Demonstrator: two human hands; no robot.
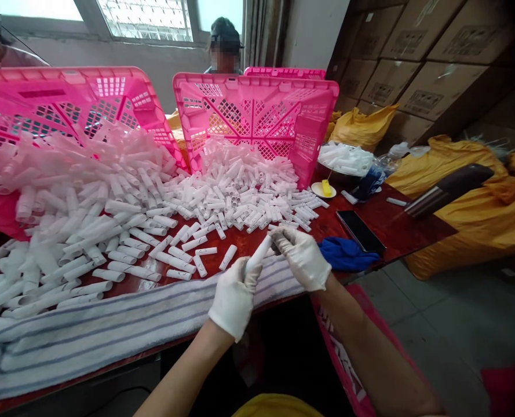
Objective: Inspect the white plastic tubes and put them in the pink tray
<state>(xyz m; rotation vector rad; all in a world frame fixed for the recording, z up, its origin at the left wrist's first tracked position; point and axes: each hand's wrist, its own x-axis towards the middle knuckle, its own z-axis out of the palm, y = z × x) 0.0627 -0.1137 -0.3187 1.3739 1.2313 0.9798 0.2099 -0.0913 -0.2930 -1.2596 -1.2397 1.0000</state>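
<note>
Both of my hands wear whitish work gloves and meet over the table's front edge. My left hand (236, 295) is closed around the lower part of a white plastic tube (258, 255), which tilts up to the right. At the tube's upper end, my right hand (301, 255) has its fingers pinched together; whether they hold a smaller part there is hidden. Just beyond my hands lies a heap of short white tubes (240, 191), several bearing a dark printed mark. A larger heap of longer white tubes (79, 231) spreads on the left.
Two pink crates (257, 87) (66, 87) stand tipped behind the heaps. A striped towel (109, 324) lines the front edge. On the right are a phone (361, 230), blue cloth (348, 253), saucer (318, 190), bowl of white pieces (346, 168) and dark cylinder (448, 188). Two people sit opposite.
</note>
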